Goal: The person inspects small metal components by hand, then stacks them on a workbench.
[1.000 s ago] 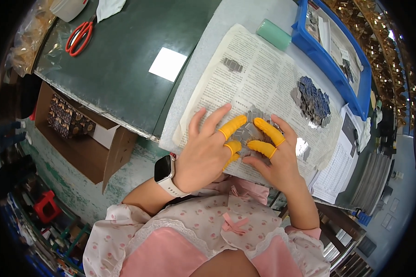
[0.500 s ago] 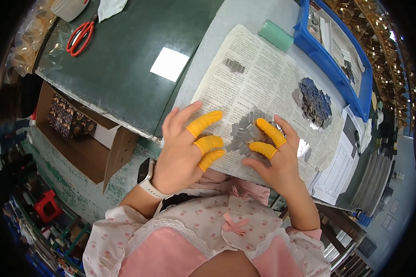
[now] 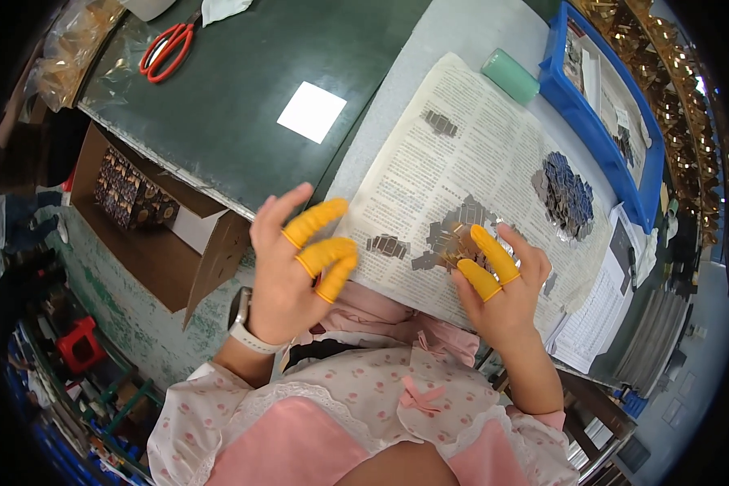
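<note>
My left hand [image 3: 287,263] hovers at the newspaper's left edge, with yellow finger cots on three digits. Its thumb and index tips come together; anything between them is hidden. Beside those tips lies a small row of flat grey metal pieces [image 3: 387,246]. Over a loose heap of similar pieces [image 3: 462,223] I hold my right hand [image 3: 506,279], two fingers in yellow cots and stretched apart, the thumb bare. The fingertips reach the heap's near side and partly cover it. Another short row of pieces [image 3: 441,123] lies farther up on the newspaper [image 3: 486,154].
At the right is a thick pile of metal pieces [image 3: 569,194]. Beyond it stand a blue tray [image 3: 603,134] and a green cylinder [image 3: 510,74]. Printed sheets [image 3: 585,312] lie near right. Red-handled scissors [image 3: 166,53] and a white square [image 3: 312,112] are on the dark table, above a cardboard box [image 3: 150,259].
My left hand has drawn back leftward, its thumb and index tips closing together, uncovering the small row of pieces. The right hand has shifted slightly over the heap. The whole view has shifted.
</note>
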Motion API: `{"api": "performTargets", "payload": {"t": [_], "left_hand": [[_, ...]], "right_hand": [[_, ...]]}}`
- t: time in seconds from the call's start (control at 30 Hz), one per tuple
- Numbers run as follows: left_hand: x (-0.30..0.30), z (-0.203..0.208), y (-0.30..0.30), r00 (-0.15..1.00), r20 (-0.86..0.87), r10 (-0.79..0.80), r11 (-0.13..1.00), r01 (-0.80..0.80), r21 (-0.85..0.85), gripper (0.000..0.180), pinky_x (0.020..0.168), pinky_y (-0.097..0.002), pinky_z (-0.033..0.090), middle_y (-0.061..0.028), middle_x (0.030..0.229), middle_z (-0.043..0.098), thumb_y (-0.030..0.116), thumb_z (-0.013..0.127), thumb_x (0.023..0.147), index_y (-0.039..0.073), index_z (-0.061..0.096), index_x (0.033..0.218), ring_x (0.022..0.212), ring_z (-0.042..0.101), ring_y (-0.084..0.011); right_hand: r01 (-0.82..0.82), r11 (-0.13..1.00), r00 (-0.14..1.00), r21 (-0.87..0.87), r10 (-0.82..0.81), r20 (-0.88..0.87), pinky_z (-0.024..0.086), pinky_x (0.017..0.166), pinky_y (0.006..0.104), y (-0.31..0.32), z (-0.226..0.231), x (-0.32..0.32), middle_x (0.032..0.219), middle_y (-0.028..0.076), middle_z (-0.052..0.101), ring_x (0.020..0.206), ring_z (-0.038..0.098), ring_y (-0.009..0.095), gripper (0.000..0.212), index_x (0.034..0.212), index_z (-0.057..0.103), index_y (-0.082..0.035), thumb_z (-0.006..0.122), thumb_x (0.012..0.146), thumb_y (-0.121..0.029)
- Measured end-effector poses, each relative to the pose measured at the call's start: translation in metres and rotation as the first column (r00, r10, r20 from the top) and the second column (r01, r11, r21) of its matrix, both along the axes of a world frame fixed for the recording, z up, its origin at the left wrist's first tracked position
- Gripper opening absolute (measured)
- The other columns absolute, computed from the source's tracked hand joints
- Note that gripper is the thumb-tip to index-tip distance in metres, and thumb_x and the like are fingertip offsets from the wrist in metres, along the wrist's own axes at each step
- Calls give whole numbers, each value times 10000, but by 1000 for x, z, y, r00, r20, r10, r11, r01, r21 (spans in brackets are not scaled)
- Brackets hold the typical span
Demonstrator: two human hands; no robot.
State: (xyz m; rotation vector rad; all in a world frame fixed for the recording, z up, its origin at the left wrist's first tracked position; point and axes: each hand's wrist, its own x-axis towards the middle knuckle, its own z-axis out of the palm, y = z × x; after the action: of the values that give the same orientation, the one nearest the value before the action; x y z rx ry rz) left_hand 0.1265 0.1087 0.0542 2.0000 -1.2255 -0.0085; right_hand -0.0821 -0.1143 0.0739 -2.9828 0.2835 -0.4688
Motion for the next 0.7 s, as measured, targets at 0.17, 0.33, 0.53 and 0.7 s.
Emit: {"api": "performTargets", "payload": {"t": [0.17, 0.33, 0.53, 0.7], "left_hand": [[-36, 8, -27, 993, 27, -111, 993, 112, -38, 340, 1174, -599, 294, -52, 1367, 680, 237, 880, 784, 151, 768, 1094, 1392, 533, -367], [-42, -5, -34, 985, 71, -159, 984, 164, -64, 429, 1159, -579, 313, -16, 1280, 693, 230, 874, 768, 154, 768, 1176, 1281, 589, -277], [-29, -3, -35, 980, -85, -181, 980, 172, -99, 437, 1130, -549, 355, -6, 1191, 705, 190, 878, 763, 131, 766, 1181, 1156, 629, -256], [-23, -9, -32, 913, -326, -244, 961, 182, -209, 439, 1117, -487, 390, -35, 1269, 710, 188, 875, 792, 118, 766, 1211, 1239, 600, -297]], "right_hand": [[12, 942, 989, 335, -60, 134, 409, 1039, 506, 15, 5, 22, 1318, 92, 720, 1306, 586, 355, 192, 912, 731, -119, 860, 771, -130], [-1, 896, 993, 445, -50, 104, 420, 1057, 493, 24, 14, 43, 1282, 99, 722, 1277, 607, 368, 182, 903, 726, -107, 844, 767, -80], [-89, 814, 995, 573, 44, 92, 427, 1050, 485, 15, 9, 41, 1298, 99, 720, 1270, 609, 371, 261, 1015, 768, -87, 861, 773, -111], [-115, 871, 992, 478, 76, 101, 418, 1050, 484, 9, 18, 48, 1359, 73, 700, 1324, 579, 352, 412, 1141, 784, -96, 900, 753, -172]]}}
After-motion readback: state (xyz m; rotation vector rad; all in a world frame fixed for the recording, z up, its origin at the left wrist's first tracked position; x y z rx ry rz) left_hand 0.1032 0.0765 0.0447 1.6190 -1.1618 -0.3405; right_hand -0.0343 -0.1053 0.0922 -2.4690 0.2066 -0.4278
